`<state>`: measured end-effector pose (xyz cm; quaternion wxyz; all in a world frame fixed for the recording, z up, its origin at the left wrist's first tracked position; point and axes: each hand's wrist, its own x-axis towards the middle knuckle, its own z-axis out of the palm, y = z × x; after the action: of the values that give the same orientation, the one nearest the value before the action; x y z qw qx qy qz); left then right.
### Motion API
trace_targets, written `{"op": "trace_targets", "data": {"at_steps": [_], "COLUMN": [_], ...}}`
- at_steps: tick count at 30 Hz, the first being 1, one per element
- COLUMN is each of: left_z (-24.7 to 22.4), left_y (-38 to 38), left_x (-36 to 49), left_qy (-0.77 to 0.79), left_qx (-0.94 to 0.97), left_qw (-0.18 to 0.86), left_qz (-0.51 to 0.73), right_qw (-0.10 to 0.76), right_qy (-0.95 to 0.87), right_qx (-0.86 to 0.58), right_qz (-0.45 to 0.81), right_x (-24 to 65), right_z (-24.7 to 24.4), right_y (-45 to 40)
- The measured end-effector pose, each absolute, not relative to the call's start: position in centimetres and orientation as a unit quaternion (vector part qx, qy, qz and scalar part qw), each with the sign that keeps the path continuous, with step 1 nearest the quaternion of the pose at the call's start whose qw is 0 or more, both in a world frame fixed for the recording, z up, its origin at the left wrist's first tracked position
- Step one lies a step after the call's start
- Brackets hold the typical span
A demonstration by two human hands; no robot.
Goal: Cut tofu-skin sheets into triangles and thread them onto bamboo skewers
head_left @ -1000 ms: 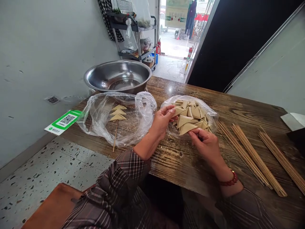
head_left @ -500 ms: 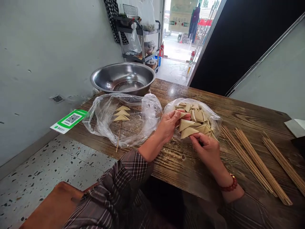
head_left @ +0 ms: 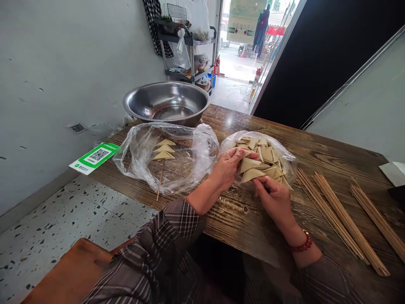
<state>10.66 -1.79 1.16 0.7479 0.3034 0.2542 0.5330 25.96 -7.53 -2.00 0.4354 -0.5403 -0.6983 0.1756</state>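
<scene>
My left hand [head_left: 232, 165] is closed on folded tan triangles at the near left of a plastic bag [head_left: 230, 139]. My right hand [head_left: 272, 195] pinches the lower edge of the nearest tan triangle [head_left: 252, 175]; its fingers are closed. Many more tan triangles [head_left: 268, 154] fill the bag just beyond both hands. To the left, a skewer [head_left: 160, 180] carrying three tan triangles [head_left: 164, 148] lies on an open clear plastic bag [head_left: 133, 162]. Whether a skewer runs through the pieces between my hands cannot be made out.
A steel basin [head_left: 166, 101] stands behind the open bag. Bundles of thin sticks [head_left: 351, 221] lie on the wooden table [head_left: 322, 147] at the right. A green QR card [head_left: 94, 158] sits at the left edge. A shelf cart [head_left: 190, 42] stands beyond.
The view has shifted slightly, moving most of the scene a little to the right. Both hands keep nearly the same grip on the triangles.
</scene>
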Motion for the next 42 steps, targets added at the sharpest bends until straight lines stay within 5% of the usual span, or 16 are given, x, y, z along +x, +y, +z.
{"op": "trace_targets", "data": {"at_steps": [22,42], "left_z": [1.58,1.28], "left_y": [-1.55,-1.58], "left_x": [10.19,10.3], "left_qy": [0.269,0.251], "left_qx": [0.28,0.313], "left_qw": [0.74,0.731], "left_qz": [0.548,0.552], "right_qw": [0.422,0.437], "right_qy": [-0.682,-0.688], "right_qx": [-0.532,-0.538], "right_qz": [0.272,0.214], "right_x": [26.39,25.63], "right_z": [-2.36,-2.47], "right_y": [-7.44,-7.35]}}
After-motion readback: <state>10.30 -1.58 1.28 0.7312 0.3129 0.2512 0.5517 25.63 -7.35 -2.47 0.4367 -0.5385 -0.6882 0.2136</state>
